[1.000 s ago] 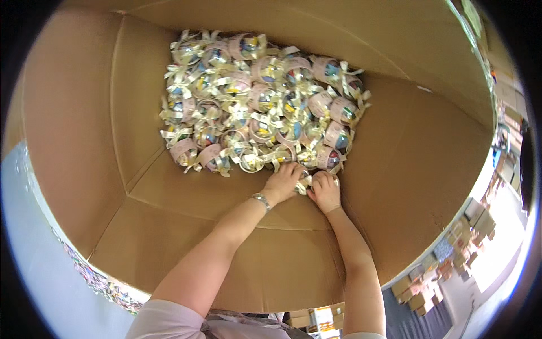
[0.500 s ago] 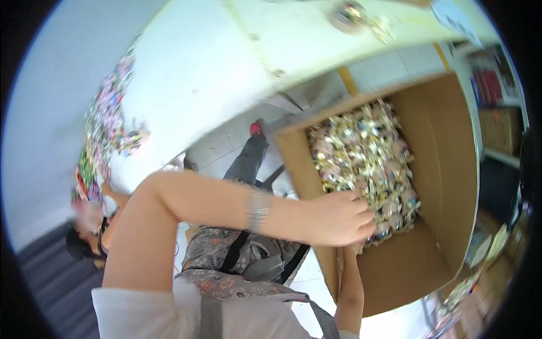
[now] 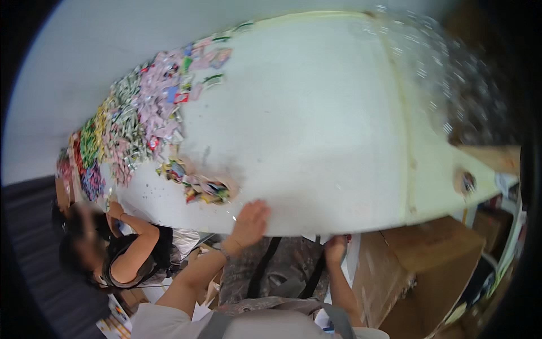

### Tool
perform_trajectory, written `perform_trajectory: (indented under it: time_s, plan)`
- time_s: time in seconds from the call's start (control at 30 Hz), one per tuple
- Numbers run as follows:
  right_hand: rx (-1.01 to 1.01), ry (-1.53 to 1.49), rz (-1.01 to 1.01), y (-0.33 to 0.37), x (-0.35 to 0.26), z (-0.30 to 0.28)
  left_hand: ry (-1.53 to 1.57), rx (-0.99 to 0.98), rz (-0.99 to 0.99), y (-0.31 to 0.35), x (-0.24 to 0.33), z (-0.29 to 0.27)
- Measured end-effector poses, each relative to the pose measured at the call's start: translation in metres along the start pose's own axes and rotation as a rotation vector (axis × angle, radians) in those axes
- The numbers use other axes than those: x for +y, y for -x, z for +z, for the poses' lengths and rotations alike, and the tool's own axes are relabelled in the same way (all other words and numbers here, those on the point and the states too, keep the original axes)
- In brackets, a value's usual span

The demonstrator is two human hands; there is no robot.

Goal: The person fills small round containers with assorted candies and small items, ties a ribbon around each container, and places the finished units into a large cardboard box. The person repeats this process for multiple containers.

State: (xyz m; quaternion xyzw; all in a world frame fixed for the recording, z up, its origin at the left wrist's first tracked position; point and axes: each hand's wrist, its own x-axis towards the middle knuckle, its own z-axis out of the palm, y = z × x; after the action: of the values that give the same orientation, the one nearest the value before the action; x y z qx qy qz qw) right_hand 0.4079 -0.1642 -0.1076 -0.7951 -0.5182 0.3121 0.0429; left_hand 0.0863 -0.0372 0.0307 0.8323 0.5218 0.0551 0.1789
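Observation:
My left hand is over the near edge of the white table, its fingers stretched out and slightly blurred, holding nothing I can see. Just beyond it to the left lies a cluster of small colourful wrapped packets, apparently in clear wrapping. My right hand is low at the table's near edge, beside the cardboard box. Its fingers are partly hidden, and I cannot make out whether they grip anything.
Heaps of small coloured packets cover the table's far left. Clear plastic bags pile up at the far right. A small wrapped bundle sits at the right end. Another person works at the left edge.
My view has swung left from the box to the table. My left hand has moved from over the box of wrapped bundles to the table's near edge. The right hand is also now near the table edge.

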Motion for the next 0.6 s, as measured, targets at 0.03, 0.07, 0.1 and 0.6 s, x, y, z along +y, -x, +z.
perform_trajectory:
  time_s: [0.03, 0.07, 0.1, 0.6]
  plan:
    - [0.003, -0.153, 0.181, -0.017, 0.013, 0.019, -0.064, -0.061, 0.005, 0.002, -0.003, 0.009]
    - [0.034, -0.306, 0.361, -0.035, 0.024, 0.038, -0.053, -0.064, -0.001, 0.002, -0.006, 0.011]
    - [-0.057, -0.267, 0.472, -0.036, 0.056, 0.049, -0.032, -0.073, -0.001, 0.004, -0.005, 0.008]
    - [-0.390, 0.163, 0.220, -0.081, 0.053, 0.088, -0.063, -0.055, -0.021, 0.017, -0.015, 0.012]
